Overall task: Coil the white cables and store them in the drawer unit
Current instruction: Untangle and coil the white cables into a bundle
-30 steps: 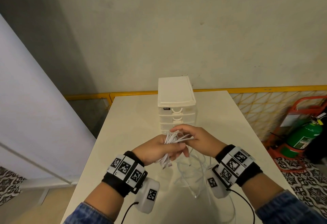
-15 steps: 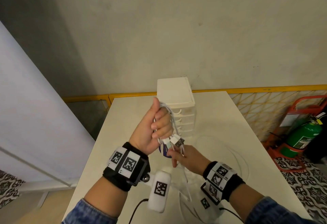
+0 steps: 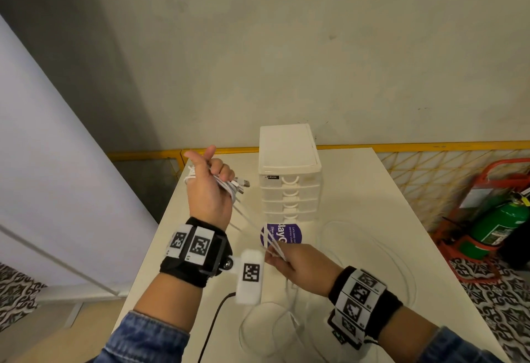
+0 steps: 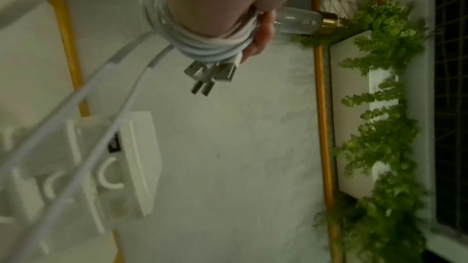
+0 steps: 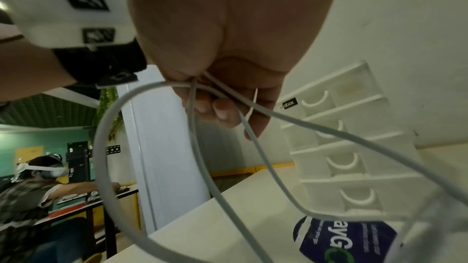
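Observation:
My left hand is raised left of the white drawer unit and grips a coil of white cables wound round its fingers, with USB plugs sticking out to the right. Taut strands run down from it to my right hand, which pinches them low over the table. In the right wrist view the strands pass between the curled fingers. Loose loops of cable lie on the table to the right and near the front. All drawers look closed.
The white table has a purple round sticker in front of the drawer unit. A yellow mesh fence runs behind and right. A green fire extinguisher in a red stand is on the floor at right. Another person sits at a far desk.
My left hand has swung up and to the left with the coil. My right hand stayed low near the sticker, and the strands between the hands have pulled straight.

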`<act>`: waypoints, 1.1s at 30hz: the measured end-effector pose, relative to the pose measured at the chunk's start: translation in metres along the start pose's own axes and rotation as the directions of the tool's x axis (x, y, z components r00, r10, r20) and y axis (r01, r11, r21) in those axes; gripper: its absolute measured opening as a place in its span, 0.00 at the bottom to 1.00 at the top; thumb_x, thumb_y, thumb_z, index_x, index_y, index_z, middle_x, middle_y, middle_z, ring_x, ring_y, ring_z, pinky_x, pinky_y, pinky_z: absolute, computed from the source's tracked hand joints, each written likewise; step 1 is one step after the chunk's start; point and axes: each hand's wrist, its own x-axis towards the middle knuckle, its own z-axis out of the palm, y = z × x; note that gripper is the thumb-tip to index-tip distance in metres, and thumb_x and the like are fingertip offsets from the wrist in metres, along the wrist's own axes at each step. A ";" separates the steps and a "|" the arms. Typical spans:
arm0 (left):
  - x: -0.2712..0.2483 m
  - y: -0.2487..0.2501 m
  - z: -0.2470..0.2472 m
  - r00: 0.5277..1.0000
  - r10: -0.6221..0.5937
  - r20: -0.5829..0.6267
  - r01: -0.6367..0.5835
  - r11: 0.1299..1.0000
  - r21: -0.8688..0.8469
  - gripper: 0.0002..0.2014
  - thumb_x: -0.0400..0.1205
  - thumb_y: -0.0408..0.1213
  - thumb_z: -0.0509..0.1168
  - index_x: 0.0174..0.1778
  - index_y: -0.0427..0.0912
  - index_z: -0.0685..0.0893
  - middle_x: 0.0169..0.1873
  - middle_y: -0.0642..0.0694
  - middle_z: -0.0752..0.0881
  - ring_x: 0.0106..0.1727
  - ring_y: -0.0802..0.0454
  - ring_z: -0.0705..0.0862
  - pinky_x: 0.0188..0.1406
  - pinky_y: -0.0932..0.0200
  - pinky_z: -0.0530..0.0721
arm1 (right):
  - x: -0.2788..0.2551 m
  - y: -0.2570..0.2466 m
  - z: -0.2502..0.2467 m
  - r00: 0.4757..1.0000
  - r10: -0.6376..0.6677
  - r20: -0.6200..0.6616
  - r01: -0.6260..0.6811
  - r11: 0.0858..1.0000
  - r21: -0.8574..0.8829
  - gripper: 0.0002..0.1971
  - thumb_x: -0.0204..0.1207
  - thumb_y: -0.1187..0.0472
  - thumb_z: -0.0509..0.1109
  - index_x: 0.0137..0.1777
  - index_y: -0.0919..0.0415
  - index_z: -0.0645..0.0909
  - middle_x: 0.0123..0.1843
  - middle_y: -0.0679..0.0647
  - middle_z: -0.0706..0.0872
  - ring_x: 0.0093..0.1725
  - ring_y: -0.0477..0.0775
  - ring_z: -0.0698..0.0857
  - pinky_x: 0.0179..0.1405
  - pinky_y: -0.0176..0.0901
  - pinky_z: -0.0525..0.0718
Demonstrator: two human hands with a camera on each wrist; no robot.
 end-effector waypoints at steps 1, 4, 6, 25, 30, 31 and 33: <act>0.001 -0.003 -0.005 0.999 0.023 -0.024 -0.022 0.999 0.044 0.20 0.84 0.56 0.50 0.50 0.43 0.79 0.20 0.54 0.69 0.20 0.59 0.68 0.23 0.67 0.71 | -0.001 0.000 -0.001 1.000 -0.010 0.000 0.010 0.999 -0.033 0.09 0.83 0.56 0.57 0.56 0.57 0.76 0.48 0.42 0.85 0.44 0.47 0.82 0.44 0.35 0.78; 0.005 -0.011 -0.020 0.994 0.113 0.008 -0.109 0.941 0.322 0.15 0.86 0.50 0.52 0.50 0.45 0.79 0.21 0.54 0.72 0.22 0.58 0.71 0.25 0.63 0.70 | -0.002 -0.003 -0.005 0.999 -0.052 -0.008 0.051 0.989 -0.136 0.15 0.82 0.49 0.55 0.57 0.56 0.76 0.54 0.54 0.88 0.51 0.56 0.85 0.49 0.51 0.82; 0.004 -0.017 -0.027 0.988 0.121 0.100 -0.156 0.825 0.543 0.11 0.86 0.44 0.55 0.46 0.45 0.80 0.20 0.55 0.73 0.21 0.57 0.72 0.23 0.61 0.70 | -0.001 -0.007 -0.011 0.994 -0.096 -0.048 0.089 0.986 -0.138 0.20 0.80 0.43 0.51 0.58 0.54 0.77 0.55 0.52 0.88 0.52 0.55 0.85 0.51 0.52 0.82; -0.030 -0.031 -0.027 0.351 -0.845 0.404 0.100 0.463 0.881 0.11 0.74 0.36 0.72 0.29 0.44 0.78 0.13 0.54 0.71 0.12 0.60 0.66 0.14 0.69 0.65 | 0.001 -0.010 -0.055 0.938 0.047 -0.343 0.050 0.962 0.268 0.14 0.67 0.42 0.69 0.49 0.43 0.71 0.40 0.39 0.79 0.38 0.40 0.80 0.40 0.36 0.78; -0.040 -0.036 -0.030 0.306 -0.884 0.353 0.148 0.410 0.900 0.15 0.81 0.28 0.63 0.29 0.44 0.70 0.13 0.54 0.69 0.13 0.58 0.65 0.15 0.67 0.64 | 0.002 -0.008 -0.066 0.998 0.008 -0.057 0.018 0.904 0.428 0.30 0.71 0.51 0.73 0.72 0.40 0.67 0.70 0.39 0.76 0.70 0.37 0.74 0.70 0.32 0.71; -0.042 -0.037 -0.029 0.307 -0.888 0.341 0.168 0.403 0.900 0.13 0.81 0.31 0.62 0.30 0.44 0.71 0.14 0.54 0.69 0.13 0.58 0.65 0.15 0.67 0.64 | 0.003 -0.008 -0.065 1.000 -0.004 -0.018 0.011 0.895 0.447 0.25 0.74 0.55 0.71 0.70 0.44 0.71 0.69 0.41 0.78 0.70 0.37 0.75 0.70 0.31 0.71; -0.044 -0.037 -0.028 0.309 -0.896 0.317 0.218 0.392 0.894 0.10 0.81 0.36 0.60 0.33 0.42 0.73 0.14 0.53 0.69 0.13 0.59 0.66 0.16 0.68 0.65 | 0.005 -0.009 -0.064 0.999 0.004 -0.047 0.019 0.881 0.474 0.17 0.74 0.59 0.69 0.64 0.53 0.80 0.61 0.46 0.85 0.62 0.39 0.81 0.63 0.30 0.75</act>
